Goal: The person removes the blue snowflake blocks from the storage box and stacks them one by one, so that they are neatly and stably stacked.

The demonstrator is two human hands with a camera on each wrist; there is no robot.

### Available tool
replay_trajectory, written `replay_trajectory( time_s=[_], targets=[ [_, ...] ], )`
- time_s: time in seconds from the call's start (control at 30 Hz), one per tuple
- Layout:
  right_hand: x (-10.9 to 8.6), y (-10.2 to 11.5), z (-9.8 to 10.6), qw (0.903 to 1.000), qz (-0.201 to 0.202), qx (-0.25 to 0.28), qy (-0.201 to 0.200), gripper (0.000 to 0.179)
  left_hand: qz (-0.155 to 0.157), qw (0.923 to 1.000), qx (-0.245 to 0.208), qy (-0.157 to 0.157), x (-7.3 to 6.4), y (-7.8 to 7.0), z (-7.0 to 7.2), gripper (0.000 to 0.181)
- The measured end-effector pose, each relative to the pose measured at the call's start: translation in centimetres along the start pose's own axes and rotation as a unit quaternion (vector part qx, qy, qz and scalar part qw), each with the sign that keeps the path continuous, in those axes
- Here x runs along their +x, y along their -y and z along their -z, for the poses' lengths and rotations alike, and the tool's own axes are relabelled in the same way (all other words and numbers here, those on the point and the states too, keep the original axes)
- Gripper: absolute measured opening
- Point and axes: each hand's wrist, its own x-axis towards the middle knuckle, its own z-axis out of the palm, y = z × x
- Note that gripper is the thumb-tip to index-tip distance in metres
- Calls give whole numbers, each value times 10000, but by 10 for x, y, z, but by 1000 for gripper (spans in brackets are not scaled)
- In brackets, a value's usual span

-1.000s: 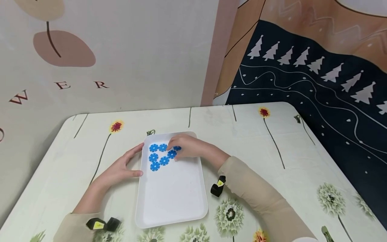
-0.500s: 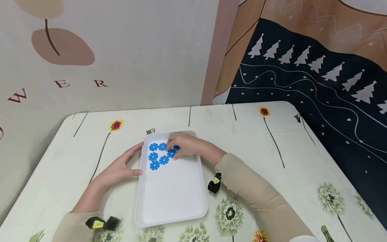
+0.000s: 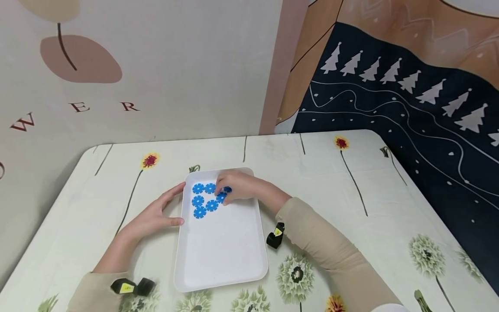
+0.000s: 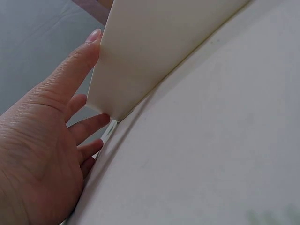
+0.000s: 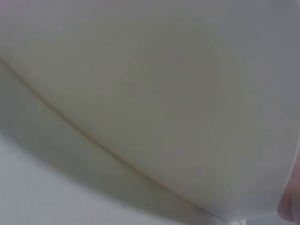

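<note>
A white rectangular tray [image 3: 222, 251] lies on the table, with several blue snowflake building discs [image 3: 200, 212] on its far part. My left hand [image 3: 150, 219] rests against the tray's left wall, thumb and fingers spread. In the left wrist view, the same hand [image 4: 47, 145] has its thumb and fingertips at the tray's outer wall [image 4: 136, 56]. My right hand [image 3: 238, 185] reaches over the right rim, thumb and forefinger bent round a blue disc [image 3: 221, 198] among the others. Its fingers partly cover another disc [image 3: 228, 189]. Tray wall [image 5: 164, 103] fills most of the right wrist view.
The table wears a pale cloth [image 3: 312, 182] printed with flowers. Behind it is a light wall [image 3: 195, 78]; a dark hanging with tree prints [image 3: 390, 104] covers the right side. Black straps [image 3: 134, 287] sit at both sleeves.
The head view has shifted very slightly. My right sleeve has drawn a little to the left, while both hands and the discs keep their places.
</note>
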Motion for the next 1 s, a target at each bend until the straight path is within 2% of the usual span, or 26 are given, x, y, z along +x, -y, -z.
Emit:
replay_trajectory(
  time_s=[0.33, 0.73, 1.0],
  targets=[
    [-2, 2, 1, 9998, -29, -163, 75, 34, 36, 10000, -29, -1, 0, -1, 0, 97],
    [-3, 0, -3, 9997, 188, 32, -168, 30, 16, 10000, 7, -28, -2, -2, -1, 97],
    [-7, 2, -1, 9987, 183, 173, -448, 32, 26, 10000, 11, -15, -2, -2, 0, 97]
  ],
)
